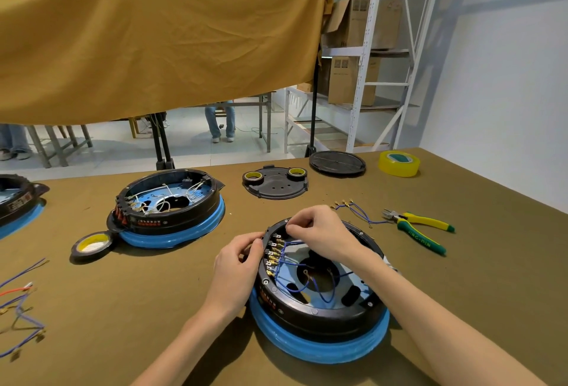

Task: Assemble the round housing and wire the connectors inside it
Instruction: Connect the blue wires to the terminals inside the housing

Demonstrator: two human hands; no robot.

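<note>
Wiring step: seating blue-wire connectors on the terminal row (274, 255) along the inner left wall of the round housing (319, 308).
Housing place: it sat on a blue ring, on the tabletop (153, 308), nearest the person.
Left hand (242, 258): fingers curled, gripping the housing's outer left wall beside the terminals.
Right hand (316, 230): fingertips pinched together over the topmost terminal, apparently on a connector; the part itself was hidden.
Progress: several blue wires (295, 265) already ran from the terminals.
Next move: probably a firm push, while the left hand braced; a spare wire bundle (353, 208) and pliers (421, 228) lay to the right.
</note>
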